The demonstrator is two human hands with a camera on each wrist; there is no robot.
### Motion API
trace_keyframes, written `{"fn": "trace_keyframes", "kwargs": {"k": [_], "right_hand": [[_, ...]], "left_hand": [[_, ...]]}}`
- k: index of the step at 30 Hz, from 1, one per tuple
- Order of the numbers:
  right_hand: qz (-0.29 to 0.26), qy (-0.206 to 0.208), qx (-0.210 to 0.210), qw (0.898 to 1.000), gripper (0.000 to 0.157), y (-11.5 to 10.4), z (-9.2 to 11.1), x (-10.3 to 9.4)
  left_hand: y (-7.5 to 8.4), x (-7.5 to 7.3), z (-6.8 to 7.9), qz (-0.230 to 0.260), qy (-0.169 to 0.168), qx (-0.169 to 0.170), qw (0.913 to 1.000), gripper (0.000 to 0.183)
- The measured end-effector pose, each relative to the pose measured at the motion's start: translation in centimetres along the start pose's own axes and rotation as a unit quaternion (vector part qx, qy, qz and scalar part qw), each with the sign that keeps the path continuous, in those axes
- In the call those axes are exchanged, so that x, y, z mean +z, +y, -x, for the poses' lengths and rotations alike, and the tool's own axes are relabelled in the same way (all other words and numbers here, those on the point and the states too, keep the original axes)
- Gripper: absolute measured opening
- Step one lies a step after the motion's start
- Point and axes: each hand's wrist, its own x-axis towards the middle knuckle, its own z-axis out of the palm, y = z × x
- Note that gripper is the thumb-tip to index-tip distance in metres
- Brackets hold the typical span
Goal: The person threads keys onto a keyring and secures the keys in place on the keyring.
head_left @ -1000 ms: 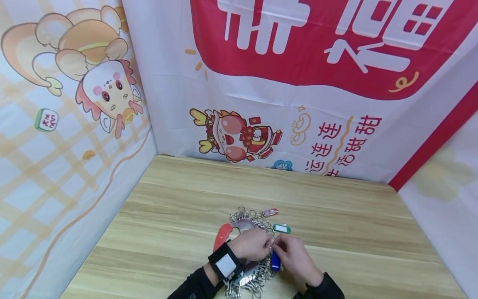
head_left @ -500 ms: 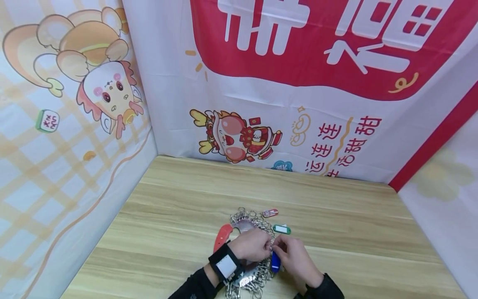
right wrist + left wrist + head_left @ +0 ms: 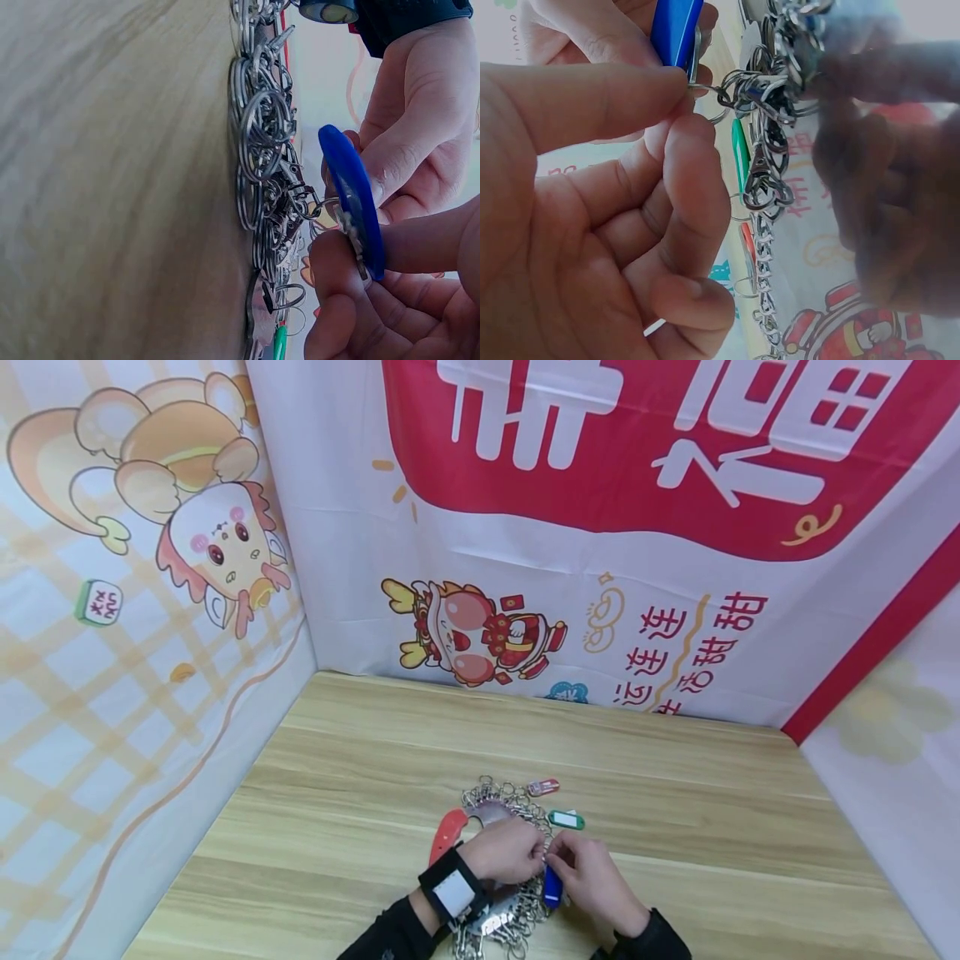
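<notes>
In the head view my left hand point(image 3: 504, 852) reaches over a band of metal key rings with clasps and chains point(image 3: 516, 927) that lies along a shiny, mirror-like surface point(image 3: 491, 812). In the left wrist view its thumb and forefinger pinch a thin split ring point(image 3: 718, 116); that ring meets the clustered metal rings. Facing it, my right hand point(image 3: 596, 877) pinches a blue key tag point(image 3: 351, 195) between thumb and forefinger, in the right wrist view. The tag hangs by the left fingers; how it joins the ring is partly hidden by them.
A green-framed key tag point(image 3: 566, 819) and a red key tag point(image 3: 543, 787) lie just beyond the rings. An orange-red curved piece point(image 3: 448, 833) is left of them. Printed cloth walls point(image 3: 345, 610) enclose the wooden table point(image 3: 675, 793) at the back and sides.
Both hands stay almost in place. The blue key tag and the right fingertips shift very slightly. The other tags and the rings lie as before.
</notes>
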Motion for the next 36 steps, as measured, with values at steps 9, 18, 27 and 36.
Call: {"fn": "trace_keyframes", "kwargs": {"k": [9, 18, 27, 36], "right_hand": [[0.004, -0.024, -0.003, 1.0, 0.011, 0.11, 0.1, 0.28], [0.003, -0.043, -0.011, 0.999, 0.01, 0.34, 0.24, 0.56], [-0.003, -0.039, -0.015, 0.999, 0.012, 0.29, 0.21, 0.67], [-0.007, -0.043, -0.011, 0.999, 0.012, 0.17, 0.12, 0.78]], "left_hand": [[-0.19, 0.34, -0.07, -0.018, 0.006, -0.001, 0.9998, 0.028], [-0.26, 0.68, -0.31, -0.04, -0.003, -0.007, 0.9992, 0.029], [-0.19, 0.59, -0.2, -0.054, 0.003, 0.007, 0.9985, 0.029], [-0.25, 0.62, -0.1, -0.029, 0.001, -0.016, 0.9994, 0.028]]}}
